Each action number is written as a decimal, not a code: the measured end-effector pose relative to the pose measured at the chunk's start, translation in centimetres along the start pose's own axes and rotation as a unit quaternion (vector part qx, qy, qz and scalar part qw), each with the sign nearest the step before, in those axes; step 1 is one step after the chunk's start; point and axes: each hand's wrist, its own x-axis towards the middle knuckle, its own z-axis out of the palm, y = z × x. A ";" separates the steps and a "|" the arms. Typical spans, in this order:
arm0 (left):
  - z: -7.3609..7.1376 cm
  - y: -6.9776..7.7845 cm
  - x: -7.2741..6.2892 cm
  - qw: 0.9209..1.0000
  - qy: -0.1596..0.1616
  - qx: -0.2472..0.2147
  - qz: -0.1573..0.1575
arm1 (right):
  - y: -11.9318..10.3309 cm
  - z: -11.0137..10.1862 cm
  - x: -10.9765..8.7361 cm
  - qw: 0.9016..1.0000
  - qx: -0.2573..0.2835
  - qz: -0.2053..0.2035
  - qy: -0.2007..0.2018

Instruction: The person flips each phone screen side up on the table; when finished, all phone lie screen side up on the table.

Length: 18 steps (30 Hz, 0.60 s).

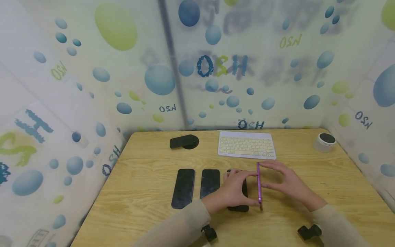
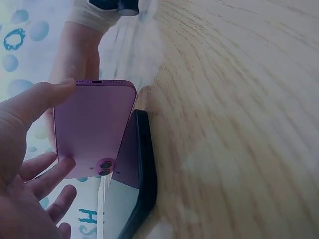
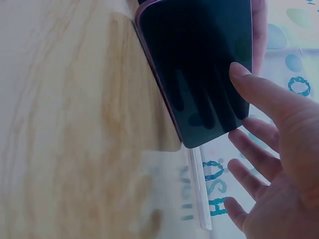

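A purple smartphone [image 1: 259, 185] stands on its long edge, low over the wooden table, with its back towards my left hand and its dark screen [image 3: 199, 59] towards my right. My left hand [image 1: 233, 190] grips it lengthwise, thumb on the end with the port, fingertips near the camera end. From the other side my right hand [image 1: 291, 184] holds it, thumb on the screen's edge and index finger at the far end; the other fingers are spread. Partly hidden under my left hand lies a dark phone [image 1: 244, 190]. Whether the purple phone touches the table cannot be told.
Two more dark phones, one at the left [image 1: 183, 188] and one in the middle [image 1: 210, 181], lie on the table [image 1: 139, 192]. Behind are a white keyboard [image 1: 247, 145], a black slab [image 1: 181, 141] over a round black disc [image 1: 192, 146], and a white cylinder [image 1: 324, 144] at right.
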 end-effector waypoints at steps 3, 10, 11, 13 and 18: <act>-0.2 -0.3 -0.2 1.000 -0.002 -0.013 -0.002 | 0.3 0.3 0.1 1.000 0.002 0.001 -0.011; -0.4 -0.8 -0.7 1.000 -0.002 -0.021 0.007 | 1.3 0.5 -0.3 0.998 -0.011 0.017 -0.057; -0.4 -0.9 -0.8 1.000 -0.003 -0.023 0.009 | 1.4 0.4 -0.3 0.998 -0.010 0.017 -0.063; -0.5 -1.0 -0.9 0.999 -0.004 -0.031 0.012 | 1.5 0.4 -0.5 0.997 -0.009 0.016 -0.071; -0.6 -1.3 -1.0 0.999 -0.010 -0.039 0.003 | 1.6 0.2 -0.6 0.996 -0.009 0.022 -0.083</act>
